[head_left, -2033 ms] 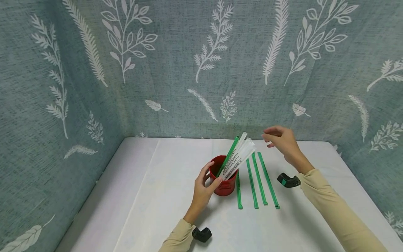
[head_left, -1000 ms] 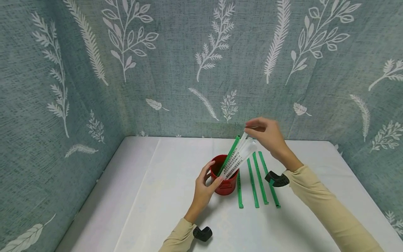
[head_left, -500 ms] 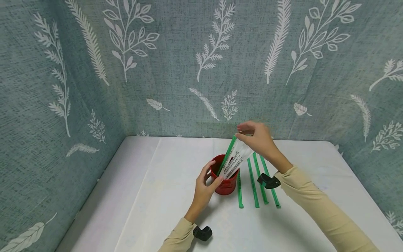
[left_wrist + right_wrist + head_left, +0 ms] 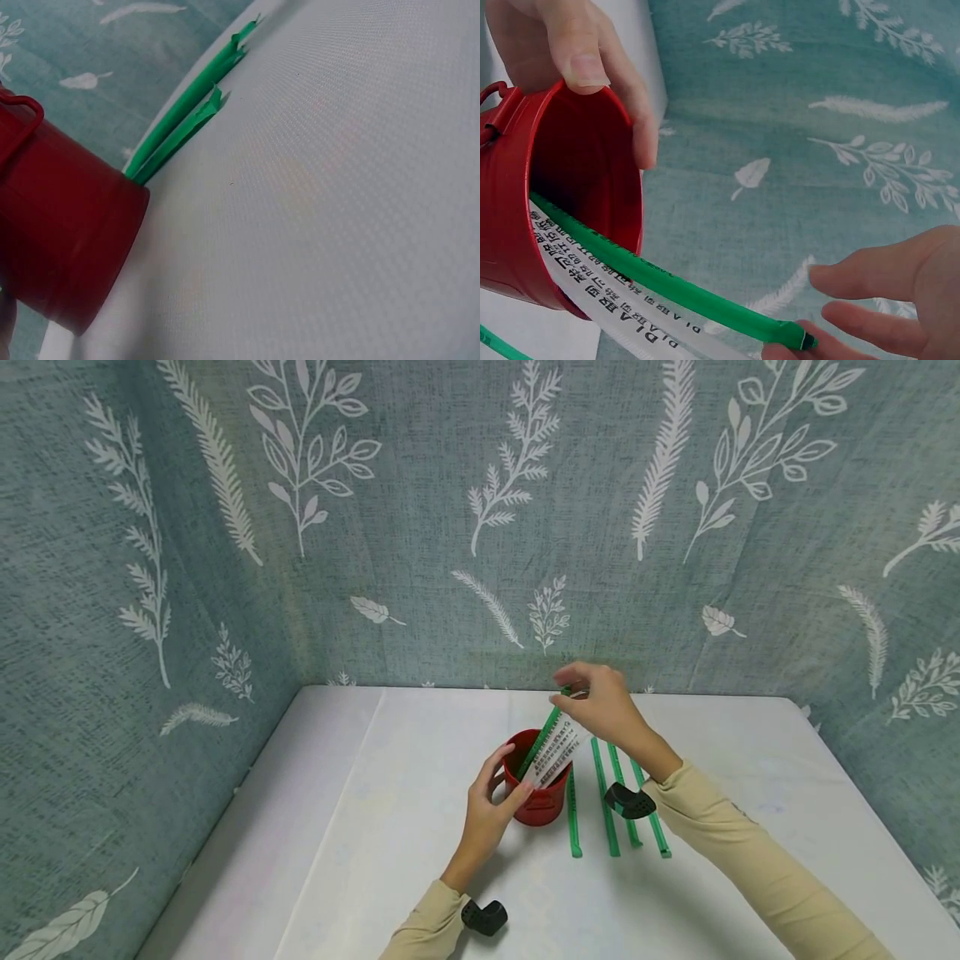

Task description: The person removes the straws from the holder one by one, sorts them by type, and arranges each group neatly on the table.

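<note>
Left hand (image 4: 486, 814): I see it gripping the small red metal bucket (image 4: 536, 793) by its rim, on the white table (image 4: 390, 860).
Right hand (image 4: 603, 706): pinching the top of the green wrapped straw (image 4: 667, 281), which leans in the bucket beside white printed straws (image 4: 558, 750).
Technique: I would lift straight along the lean, bucket steadied.

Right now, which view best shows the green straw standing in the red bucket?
The right wrist view: the green straw runs from inside the red bucket to the right hand fingertips. The head view shows it small and partly covered; the left wrist view misses it, showing only the bucket's outside.
</note>
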A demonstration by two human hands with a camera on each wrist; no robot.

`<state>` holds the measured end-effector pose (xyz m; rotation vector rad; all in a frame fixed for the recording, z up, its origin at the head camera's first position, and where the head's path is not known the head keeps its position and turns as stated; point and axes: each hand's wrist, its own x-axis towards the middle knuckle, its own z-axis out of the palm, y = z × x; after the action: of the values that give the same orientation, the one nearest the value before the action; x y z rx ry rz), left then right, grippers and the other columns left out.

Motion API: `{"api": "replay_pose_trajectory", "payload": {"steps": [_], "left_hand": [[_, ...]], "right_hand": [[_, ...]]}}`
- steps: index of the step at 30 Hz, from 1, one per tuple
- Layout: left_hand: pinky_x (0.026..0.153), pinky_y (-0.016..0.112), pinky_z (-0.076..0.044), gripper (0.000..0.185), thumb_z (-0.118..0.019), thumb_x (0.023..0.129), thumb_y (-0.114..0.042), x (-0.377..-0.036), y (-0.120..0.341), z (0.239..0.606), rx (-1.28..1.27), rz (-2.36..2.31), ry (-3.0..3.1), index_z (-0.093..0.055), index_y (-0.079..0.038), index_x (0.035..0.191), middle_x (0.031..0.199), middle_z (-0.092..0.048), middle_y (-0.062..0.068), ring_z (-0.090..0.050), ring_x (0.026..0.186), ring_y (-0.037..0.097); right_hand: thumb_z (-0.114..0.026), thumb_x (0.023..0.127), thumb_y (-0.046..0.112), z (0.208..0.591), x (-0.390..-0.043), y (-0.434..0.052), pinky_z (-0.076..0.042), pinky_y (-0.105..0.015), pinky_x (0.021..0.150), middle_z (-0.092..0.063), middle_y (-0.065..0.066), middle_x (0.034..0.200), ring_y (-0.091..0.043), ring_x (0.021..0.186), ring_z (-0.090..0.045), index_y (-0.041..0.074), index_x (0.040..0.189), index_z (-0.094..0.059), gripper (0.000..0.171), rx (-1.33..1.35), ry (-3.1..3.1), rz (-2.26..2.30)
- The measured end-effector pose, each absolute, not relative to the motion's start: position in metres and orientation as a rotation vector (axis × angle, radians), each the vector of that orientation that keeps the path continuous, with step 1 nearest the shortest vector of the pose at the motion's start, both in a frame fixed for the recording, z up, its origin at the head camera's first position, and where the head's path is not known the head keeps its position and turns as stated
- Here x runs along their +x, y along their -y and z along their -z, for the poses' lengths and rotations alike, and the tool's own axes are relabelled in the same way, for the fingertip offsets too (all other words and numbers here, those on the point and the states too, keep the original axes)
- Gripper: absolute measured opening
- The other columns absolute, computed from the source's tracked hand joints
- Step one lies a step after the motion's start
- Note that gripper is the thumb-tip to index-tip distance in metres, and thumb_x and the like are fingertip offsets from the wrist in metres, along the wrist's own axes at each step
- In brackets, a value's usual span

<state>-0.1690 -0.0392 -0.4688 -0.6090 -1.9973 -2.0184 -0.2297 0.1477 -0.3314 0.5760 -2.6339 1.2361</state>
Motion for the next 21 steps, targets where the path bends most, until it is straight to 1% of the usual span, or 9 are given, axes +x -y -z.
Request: {"api": "replay_pose_trajectory", "payload": {"steps": [2, 7, 12, 17, 21], "left_hand": [[0.102, 0.055, -0.035, 0.056, -0.063, 0.088, -0.003, -0.169, 0.039, 0.469, -0.608, 2.010, 2.003, -0.041, 0.002, 0.139, 0.140, -0.044, 0.018, -0.039, 0.129, 0.035], [0.101, 0.055, -0.036, 0.056, -0.064, 0.088, -0.003, -0.169, 0.039, 0.469, -0.597, 1.999, 2.015, -0.041, 0.002, 0.139, 0.140, -0.045, 0.018, -0.041, 0.128, 0.036], [0.102, 0.054, -0.035, 0.056, -0.063, 0.088, -0.003, -0.169, 0.039, 0.469, -0.589, 1.995, 2.020, -0.041, 0.001, 0.139, 0.140, -0.045, 0.017, -0.041, 0.129, 0.033], [0.102, 0.054, -0.035, 0.056, -0.063, 0.088, -0.002, -0.169, 0.039, 0.469, -0.587, 1.992, 2.024, -0.041, 0.001, 0.139, 0.141, -0.044, 0.017, -0.040, 0.130, 0.031], [0.102, 0.054, -0.034, 0.056, -0.062, 0.088, 0.001, -0.169, 0.038, 0.469, -0.589, 1.991, 2.024, -0.041, 0.002, 0.139, 0.142, -0.043, 0.017, -0.040, 0.130, 0.031]], "right_hand": [[-0.068, 0.086, 0.009, 0.330, -0.228, -0.146, -0.052, -0.044, 0.080, -0.064, -0.019, 0.111, -0.031, 0.095, -0.063, -0.002, 0.114, -0.063, 0.030, 0.584, 2.636, -1.226], [-0.070, 0.082, 0.003, 0.327, -0.226, -0.141, -0.054, -0.042, 0.077, -0.066, -0.019, 0.103, -0.031, 0.090, -0.065, -0.004, 0.107, -0.065, 0.026, 0.633, 2.634, -1.142], [-0.071, 0.079, -0.003, 0.325, -0.225, -0.138, -0.055, -0.039, 0.074, -0.067, -0.016, 0.096, -0.028, 0.084, -0.065, -0.003, 0.099, -0.068, 0.020, 0.723, 2.624, -1.034], [-0.072, 0.079, -0.003, 0.325, -0.223, -0.134, -0.056, -0.038, 0.071, -0.068, -0.014, 0.091, -0.025, 0.080, -0.066, -0.001, 0.095, -0.069, 0.017, 0.748, 2.632, -1.024], [-0.073, 0.079, -0.001, 0.327, -0.221, -0.133, -0.056, -0.038, 0.070, -0.068, -0.012, 0.088, -0.024, 0.079, -0.066, 0.001, 0.093, -0.070, 0.015, 0.716, 2.647, -1.072]]}}
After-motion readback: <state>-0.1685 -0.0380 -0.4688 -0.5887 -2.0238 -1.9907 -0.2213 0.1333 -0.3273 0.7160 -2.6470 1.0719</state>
